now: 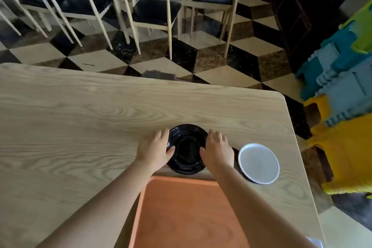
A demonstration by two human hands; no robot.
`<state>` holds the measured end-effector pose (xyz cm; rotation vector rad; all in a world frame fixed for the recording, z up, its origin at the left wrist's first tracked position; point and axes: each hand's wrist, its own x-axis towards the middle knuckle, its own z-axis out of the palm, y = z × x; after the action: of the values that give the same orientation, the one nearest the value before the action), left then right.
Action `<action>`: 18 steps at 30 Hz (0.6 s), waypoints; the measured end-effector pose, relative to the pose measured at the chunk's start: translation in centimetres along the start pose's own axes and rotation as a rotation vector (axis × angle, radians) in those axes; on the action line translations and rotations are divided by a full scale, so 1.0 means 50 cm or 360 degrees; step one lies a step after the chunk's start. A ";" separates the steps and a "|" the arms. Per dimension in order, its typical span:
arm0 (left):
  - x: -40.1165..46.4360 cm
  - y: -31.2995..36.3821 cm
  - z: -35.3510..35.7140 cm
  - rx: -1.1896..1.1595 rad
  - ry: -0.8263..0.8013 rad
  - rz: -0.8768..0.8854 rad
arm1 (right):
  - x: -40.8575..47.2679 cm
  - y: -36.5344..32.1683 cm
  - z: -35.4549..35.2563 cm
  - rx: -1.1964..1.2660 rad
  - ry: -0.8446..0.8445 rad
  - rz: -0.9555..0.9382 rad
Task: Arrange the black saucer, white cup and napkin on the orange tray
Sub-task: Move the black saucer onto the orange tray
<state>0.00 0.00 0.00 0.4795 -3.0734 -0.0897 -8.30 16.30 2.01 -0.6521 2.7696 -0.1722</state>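
The black saucer (pixel 187 148) lies on the wooden table (pixel 80 115), just beyond the far edge of the orange tray (pixel 187 217). My left hand (pixel 154 150) holds its left rim and my right hand (pixel 218 151) its right rim, with both thumbs over the top edge and the fingers along the sides. A white round dish with a raised rim (pixel 259 163) sits to the right of the saucer; it may be the white cup seen from above. The tray holds nothing. No napkin shows clearly.
A pale corner of something (pixel 315 242) peeks in at the bottom right beside the tray. The table's right edge runs close to the white dish. Chairs (pixel 153 6) and another table stand across the checkered floor; coloured foam blocks (pixel 342 106) are piled at the right.
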 end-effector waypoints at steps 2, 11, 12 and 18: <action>0.001 0.002 0.010 -0.0034 -0.0075 -0.0043 | 0.010 0.001 0.007 -0.0005 -0.0009 0.0047; 0.006 0.015 0.013 -0.0871 -0.0251 -0.0447 | 0.010 -0.009 0.023 0.0431 -0.0016 0.0281; 0.005 0.011 0.012 -0.1010 -0.0260 -0.0487 | 0.009 -0.008 0.022 0.0530 0.0008 0.0323; -0.036 -0.026 -0.032 -0.1489 -0.0281 -0.0662 | -0.031 0.005 0.006 0.1097 0.0130 0.0264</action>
<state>2.17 -0.77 1.47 1.0126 -2.5724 -1.5229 -6.99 17.20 2.09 -0.2339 2.5585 -1.0676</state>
